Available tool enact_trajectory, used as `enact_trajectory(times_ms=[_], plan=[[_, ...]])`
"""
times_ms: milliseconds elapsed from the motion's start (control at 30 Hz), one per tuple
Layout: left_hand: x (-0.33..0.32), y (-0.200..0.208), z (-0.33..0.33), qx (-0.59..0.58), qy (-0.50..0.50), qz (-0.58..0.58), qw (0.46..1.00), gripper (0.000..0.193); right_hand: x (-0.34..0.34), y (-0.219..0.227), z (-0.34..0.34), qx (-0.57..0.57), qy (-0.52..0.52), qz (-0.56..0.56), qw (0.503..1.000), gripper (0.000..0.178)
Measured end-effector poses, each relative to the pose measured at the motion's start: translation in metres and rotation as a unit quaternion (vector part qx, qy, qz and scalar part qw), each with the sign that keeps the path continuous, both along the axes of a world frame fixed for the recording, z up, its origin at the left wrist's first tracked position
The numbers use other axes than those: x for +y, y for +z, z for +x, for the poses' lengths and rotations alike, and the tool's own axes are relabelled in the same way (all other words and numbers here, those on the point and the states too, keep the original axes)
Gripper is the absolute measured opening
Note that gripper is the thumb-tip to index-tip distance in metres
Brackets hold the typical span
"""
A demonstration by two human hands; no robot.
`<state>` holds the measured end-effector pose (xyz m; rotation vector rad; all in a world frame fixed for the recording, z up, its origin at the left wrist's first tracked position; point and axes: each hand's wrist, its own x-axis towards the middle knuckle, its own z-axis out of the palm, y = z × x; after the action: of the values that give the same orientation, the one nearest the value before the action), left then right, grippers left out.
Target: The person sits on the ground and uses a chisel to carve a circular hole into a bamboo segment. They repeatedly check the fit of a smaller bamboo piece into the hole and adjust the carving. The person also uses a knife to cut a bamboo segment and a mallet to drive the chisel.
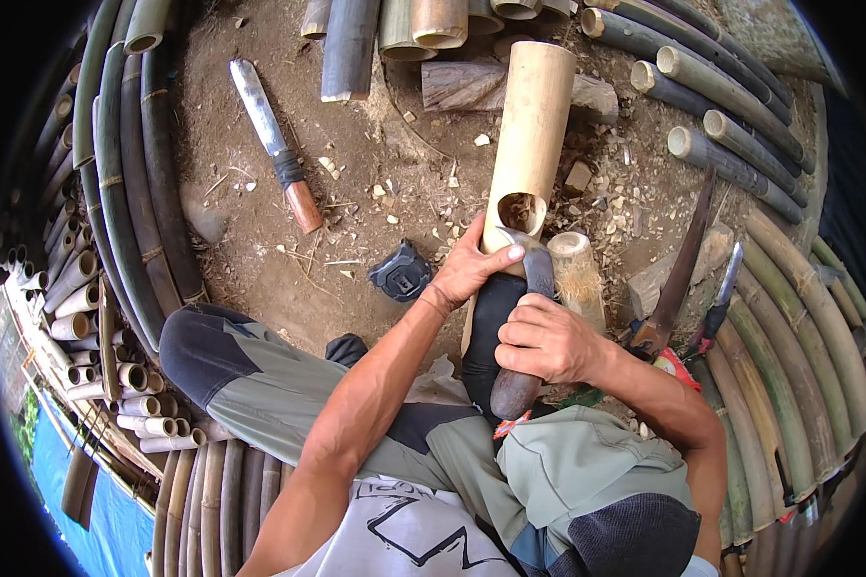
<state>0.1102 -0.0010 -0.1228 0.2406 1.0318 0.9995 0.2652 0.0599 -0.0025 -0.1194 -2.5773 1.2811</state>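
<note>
A pale, peeled bamboo tube [534,120] lies lengthwise before me, with an oval opening cut in its near part. My left hand [473,262] is wrapped round the tube just below that opening, its thumb against the blade of a small curved knife [517,392]. My right hand [548,338] grips the knife by its thick dark handle. The blade's point reaches the opening's near edge. A black-clad foot or leg part [491,327] lies under the tube's near end, beside the knife. Right of the hands stands a short bamboo stump [577,269].
A large knife [271,135] and a black tape measure [400,271] lie on the dirt to the left. At right are a handsaw [681,264] and another knife [722,293]. Bamboo poles [130,183] are stacked around; a wood block [462,87] lies beneath the tube's far part.
</note>
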Motion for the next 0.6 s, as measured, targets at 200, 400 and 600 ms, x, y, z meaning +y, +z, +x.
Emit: enact_trajectory(times_ms=[200, 400, 600], plan=[[0.004, 0.006, 0.007, 0.027, 0.041, -0.036, 0.998, 0.065, -0.006, -0.028, 0.003, 0.005, 0.01, 0.083, 0.996, 0.015], [0.008, 0.008, 0.012, 0.169, -0.002, -0.045, 0.985, 0.074, -0.009, -0.05, 0.007, 0.016, -0.003, 0.16, 0.987, 0.014], [0.006, 0.011, 0.003, 0.078, 0.053, -0.015, 0.995, 0.086, 0.031, -0.002, -0.017, 0.091, -0.303, -0.163, 0.934, 0.018]])
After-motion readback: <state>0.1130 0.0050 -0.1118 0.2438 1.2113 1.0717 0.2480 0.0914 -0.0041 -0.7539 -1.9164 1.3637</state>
